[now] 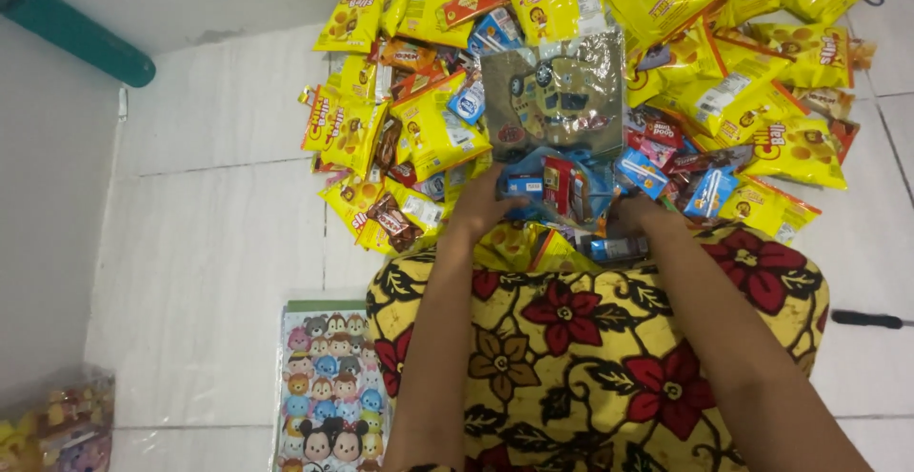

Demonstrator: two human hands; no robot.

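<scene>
Both hands, left hand (484,207) and right hand (636,213), grip a clear printed bag (555,139) over yellow snack packets (433,129).

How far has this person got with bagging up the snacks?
One clear printed plastic bag is in both hands, left hand and right hand, with a few small packets inside. The heap of yellow snack packets remains loose on the white tiled floor.

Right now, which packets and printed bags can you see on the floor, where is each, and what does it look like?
Clear printed gift bag: pile centre, held by both hands, half filled with snacks.
Yellow snack packets: flat pouches heaped across the top.
Small blue packets: rectangular, near the right hand.
Brown wrappers: beside the left hand.
Cartoon-print bags: flat stack, lower left.
</scene>
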